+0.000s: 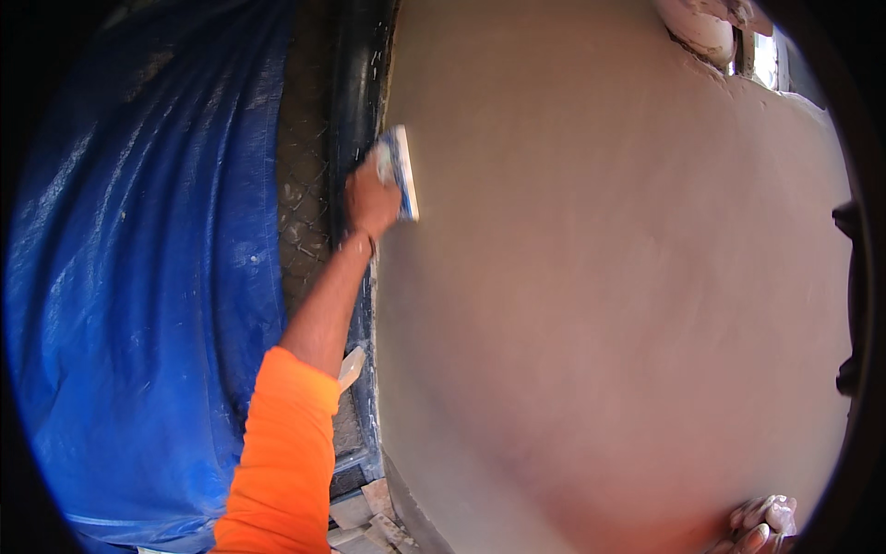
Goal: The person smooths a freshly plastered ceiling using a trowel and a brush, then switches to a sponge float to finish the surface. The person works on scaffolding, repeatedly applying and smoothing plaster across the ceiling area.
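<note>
My left hand (pixel 372 201), at the end of an orange sleeve (pixel 281 443), is closed round a blue and white plastering float (pixel 402 175). Its narrow, pale edge shows side-on, by the left border of a smooth, grey-brown plastered wall (pixel 591 249). Motion blurs the hand a little. Low at the right rim, my right hand (pixel 759 528) shows only in part, its fingers bent and smeared with grey. What they hold, if anything, I cannot make out.
A creased blue tarpaulin (pixel 138 305) hangs on the left. Between it and the wall runs a dark, plaster-spotted upright frame (pixel 355 92). Broken pale pieces (pixel 369 522) lie at its foot. A rounded, plaster-coloured shape (pixel 706 37) juts at upper right beside a bright opening (pixel 764 60).
</note>
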Motion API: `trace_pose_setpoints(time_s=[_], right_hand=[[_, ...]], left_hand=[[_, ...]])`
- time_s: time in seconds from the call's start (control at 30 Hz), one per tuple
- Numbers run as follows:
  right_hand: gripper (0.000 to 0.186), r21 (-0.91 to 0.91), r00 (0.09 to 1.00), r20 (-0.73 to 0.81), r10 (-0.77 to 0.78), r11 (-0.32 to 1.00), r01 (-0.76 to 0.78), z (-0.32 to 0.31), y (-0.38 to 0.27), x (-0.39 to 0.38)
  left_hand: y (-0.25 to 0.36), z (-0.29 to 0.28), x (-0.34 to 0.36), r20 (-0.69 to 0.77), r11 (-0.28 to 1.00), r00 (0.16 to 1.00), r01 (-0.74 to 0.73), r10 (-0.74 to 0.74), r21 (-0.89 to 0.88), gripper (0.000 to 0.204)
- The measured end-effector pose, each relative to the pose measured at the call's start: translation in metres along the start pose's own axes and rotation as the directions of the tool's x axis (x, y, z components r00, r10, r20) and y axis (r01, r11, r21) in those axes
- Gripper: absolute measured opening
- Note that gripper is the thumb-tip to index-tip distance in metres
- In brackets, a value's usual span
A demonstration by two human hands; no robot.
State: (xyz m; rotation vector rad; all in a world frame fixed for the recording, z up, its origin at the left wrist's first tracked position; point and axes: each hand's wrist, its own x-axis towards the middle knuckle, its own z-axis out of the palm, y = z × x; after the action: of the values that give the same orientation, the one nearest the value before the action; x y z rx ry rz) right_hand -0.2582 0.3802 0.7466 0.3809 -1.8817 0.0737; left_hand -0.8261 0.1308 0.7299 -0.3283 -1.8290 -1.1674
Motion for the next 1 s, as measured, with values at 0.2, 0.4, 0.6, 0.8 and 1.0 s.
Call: trace_pose_setpoints(time_s=[0.2, 0.4, 0.6, 0.8, 1.0], right_hand=[[0.029, -0.071, 0.929, -0.367, 0.035, 0.995, -0.065, 0.027, -0.002, -0.001], [0.034, -0.124, 0.923, -0.385, -0.017, 0.992, -0.034, 0.029, -0.007, -0.005], [0.034, -0.134, 0.923, -0.382, -0.044, 0.991, -0.009, 0.028, -0.001, -0.007], [0.040, -0.142, 0.974, -0.217, -0.064, 0.989, 0.033, 0.019, -0.002, 0.001], [0.044, -0.163, 0.968, -0.218, -0.122, 0.983, 0.087, 0.016, 0.001, -0.004]], left_hand=[[-0.046, 0.007, -0.178, 0.081, 0.980, 0.993, -0.067, 0.083, -0.188, 0.044], [-0.047, -0.004, -0.383, 0.212, 0.909, 0.922, 0.366, -0.325, -0.199, 0.043], [-0.064, 0.026, -0.185, 0.160, 0.835, 0.829, 0.548, -0.536, -0.041, 0.034], [-0.004, 0.011, -0.135, -0.001, 0.977, 1.000, 0.007, -0.007, -0.211, 0.038], [-0.006, -0.002, -0.092, 0.082, 0.896, 0.897, 0.439, -0.434, -0.060, 0.034]])
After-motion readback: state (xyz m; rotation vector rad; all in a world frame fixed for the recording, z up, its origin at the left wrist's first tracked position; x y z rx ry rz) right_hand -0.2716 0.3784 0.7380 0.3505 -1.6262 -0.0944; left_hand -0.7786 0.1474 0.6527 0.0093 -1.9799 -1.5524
